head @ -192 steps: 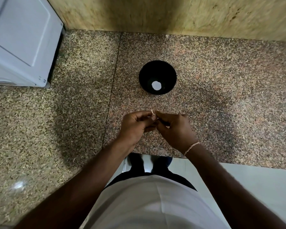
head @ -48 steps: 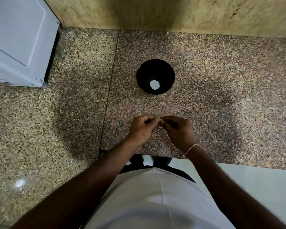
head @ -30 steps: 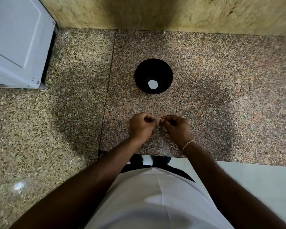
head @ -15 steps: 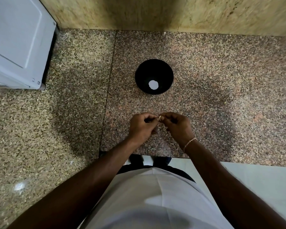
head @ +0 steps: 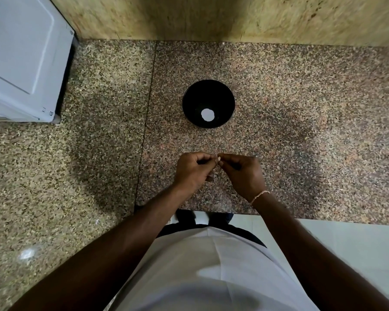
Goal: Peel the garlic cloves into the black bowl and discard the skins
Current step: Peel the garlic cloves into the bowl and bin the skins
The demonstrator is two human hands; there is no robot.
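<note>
A black bowl [head: 208, 90] stands on the speckled granite counter [head: 301, 108], with a white patch [head: 207, 114] at its bottom. Nearer to me, my left hand [head: 192, 170] and my right hand [head: 243, 172] meet fingertip to fingertip above the counter. Both have curled fingers and pinch a small pale garlic clove [head: 218, 158] between them; only a sliver of it shows. The hands hover a short way in front of the bowl.
A white appliance [head: 20, 57] occupies the back left corner of the counter. A beige stone wall [head: 211, 16] runs along the back. The counter's front edge [head: 323, 217] lies just under my wrists, with pale floor below.
Both hands stay together in front of the bowl, working the clove with small finger shifts. Bowl and appliance have not moved.
</note>
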